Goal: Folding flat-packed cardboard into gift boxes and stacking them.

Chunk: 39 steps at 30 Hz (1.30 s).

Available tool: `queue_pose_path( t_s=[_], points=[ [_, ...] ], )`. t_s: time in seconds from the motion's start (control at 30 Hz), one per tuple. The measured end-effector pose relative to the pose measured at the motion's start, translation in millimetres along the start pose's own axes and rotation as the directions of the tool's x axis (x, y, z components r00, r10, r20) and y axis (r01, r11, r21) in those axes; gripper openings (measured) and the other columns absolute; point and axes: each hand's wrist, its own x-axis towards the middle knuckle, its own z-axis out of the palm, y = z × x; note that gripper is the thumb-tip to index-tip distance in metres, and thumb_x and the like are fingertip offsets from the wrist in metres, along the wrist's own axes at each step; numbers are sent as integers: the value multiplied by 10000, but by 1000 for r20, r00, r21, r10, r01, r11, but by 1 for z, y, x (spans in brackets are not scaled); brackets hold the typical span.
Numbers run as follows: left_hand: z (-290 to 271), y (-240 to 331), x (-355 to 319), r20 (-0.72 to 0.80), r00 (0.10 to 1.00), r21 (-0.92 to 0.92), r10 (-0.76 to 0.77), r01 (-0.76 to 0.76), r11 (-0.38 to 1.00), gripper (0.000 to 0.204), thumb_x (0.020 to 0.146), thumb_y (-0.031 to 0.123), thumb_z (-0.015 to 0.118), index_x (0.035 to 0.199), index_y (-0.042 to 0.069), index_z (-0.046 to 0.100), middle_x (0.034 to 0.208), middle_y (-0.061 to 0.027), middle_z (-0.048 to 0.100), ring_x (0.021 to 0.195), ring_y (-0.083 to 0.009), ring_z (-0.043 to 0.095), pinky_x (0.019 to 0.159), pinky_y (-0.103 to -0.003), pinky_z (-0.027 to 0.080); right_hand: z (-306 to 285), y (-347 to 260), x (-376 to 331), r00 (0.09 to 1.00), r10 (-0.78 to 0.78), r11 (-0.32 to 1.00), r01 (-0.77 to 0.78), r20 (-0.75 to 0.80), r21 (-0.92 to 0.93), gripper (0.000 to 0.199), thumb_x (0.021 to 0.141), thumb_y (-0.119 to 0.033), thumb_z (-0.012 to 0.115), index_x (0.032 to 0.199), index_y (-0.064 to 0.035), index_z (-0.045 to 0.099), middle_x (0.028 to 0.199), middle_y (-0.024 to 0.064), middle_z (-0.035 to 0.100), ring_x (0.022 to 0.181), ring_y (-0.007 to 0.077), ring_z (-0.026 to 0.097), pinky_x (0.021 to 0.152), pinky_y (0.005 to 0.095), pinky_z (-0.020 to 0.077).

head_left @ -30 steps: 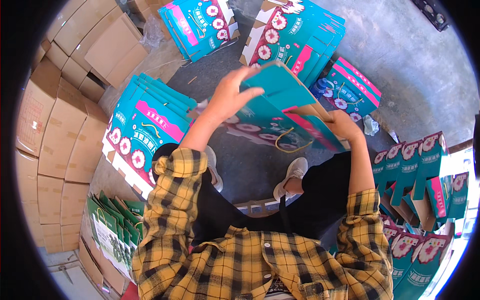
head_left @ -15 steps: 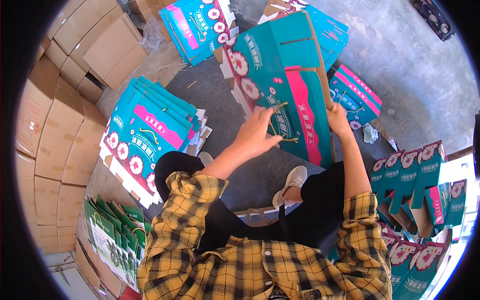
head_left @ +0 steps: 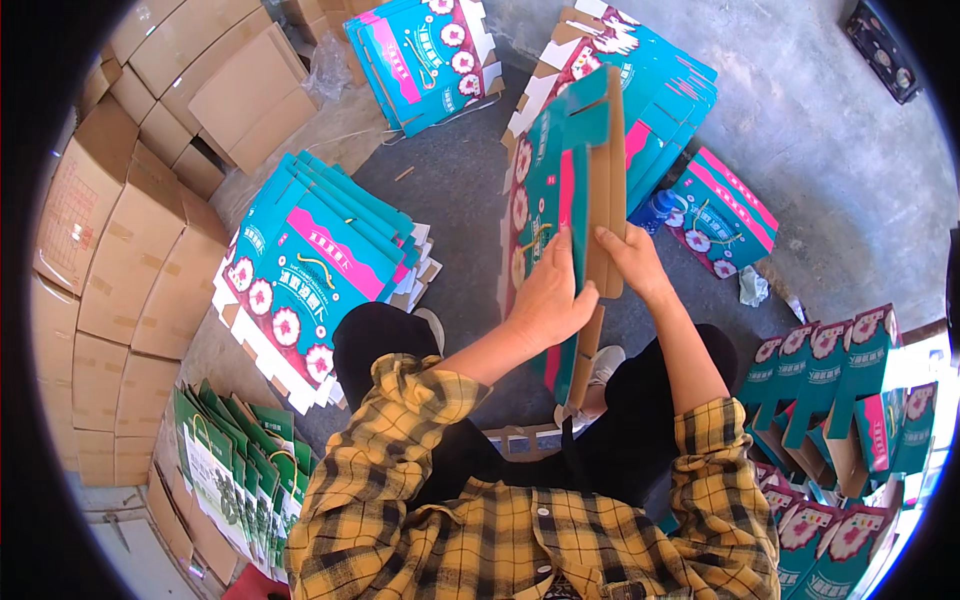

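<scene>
Between my knees stands a partly opened teal carton (head_left: 545,155) with pink bands, printed flowers and a yellow cord handle; its bare brown side (head_left: 604,190) faces right. My left hand (head_left: 556,300) presses on its printed face beside the cord, fingers at the edge of a panel. On the brown side, my right hand (head_left: 632,262) grips the cardboard with the thumb on top. What the fingertips do behind the panels is hidden. Left of my knee lies a stack of flat teal cartons (head_left: 300,290) of the same print.
More flat cartons lie ahead in one stack (head_left: 425,65) and another (head_left: 660,100). A blue bottle (head_left: 655,212) and a small carton (head_left: 722,212) are at right. Set-up cartons (head_left: 815,370) crowd the lower right. Green bags (head_left: 240,470) and brown boxes (head_left: 130,270) line the left.
The carton has turned so that its brown side shows, and its top has come lower. My left hand has moved right towards the panel edge; my right hand has shifted left and down.
</scene>
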Motion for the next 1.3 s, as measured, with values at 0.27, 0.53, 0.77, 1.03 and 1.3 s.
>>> queue_pose_path(
  t_s=[0.27,0.53,0.77,1.03,1.3],
  points=[
    [-40,-17,4,-26,981,144,-193,195,970,344,838,194,475,1086,-44,496,982,-300,595,958,-458,574,849,-512,452,-26,11,2,978,105,992,-90,182,-90,312,932,-240,561,1102,11,633,947,51,683,849,108,617,758,294,495],
    [-89,-60,21,-239,936,5,-258,267,964,294,818,154,499,1029,-27,592,897,-215,665,830,-312,650,734,-394,489,-42,-9,-12,962,171,978,-139,213,-157,333,891,-241,567,1093,15,635,936,132,690,889,190,648,808,329,486],
    [-83,-28,20,13,1000,-262,-20,22,965,580,936,435,505,1272,-38,501,1227,-238,559,1169,-305,517,989,-393,382,-37,-16,-18,958,189,953,-232,214,197,371,927,-288,564,1109,28,635,988,96,680,905,165,625,823,321,475],
    [0,-34,-13,288,950,-4,119,-123,992,824,888,577,509,1482,70,245,1491,-286,228,1388,-410,245,1129,-448,222,-23,-11,-21,963,201,957,-232,180,173,496,922,-429,579,1109,28,625,1012,109,673,907,191,630,817,328,483],
    [18,-58,-11,326,934,-36,150,-146,989,737,878,422,598,1408,-20,341,1425,-273,360,1331,-393,358,1098,-447,296,-19,31,-2,992,122,992,-123,-13,-38,337,894,-308,616,1011,6,658,852,101,691,736,175,637,668,349,499]
  ],
)
